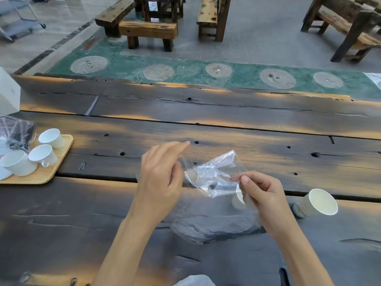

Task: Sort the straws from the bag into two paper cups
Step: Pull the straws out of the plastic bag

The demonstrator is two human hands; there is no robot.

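Note:
A clear plastic bag (pixel 212 178) is held up over the dark wooden table (pixel 226 112), its lower part draping toward me. My left hand (pixel 160 178) pinches its left edge and my right hand (pixel 261 195) pinches its right edge between thumb and fingers. I cannot make out any straws inside the bag. One white paper cup (pixel 238 200) stands behind the bag, partly hidden by it and by my right hand. A second paper cup (pixel 316 203) stands to the right, open mouth facing me.
At the left edge a light wooden tray (pixel 59 162) carries three white handled cups (pixel 44 154) and a wrapped dark package (pixel 15 133). A white box (pixel 8 93) stands behind it. Wooden benches stand on the floor beyond the table.

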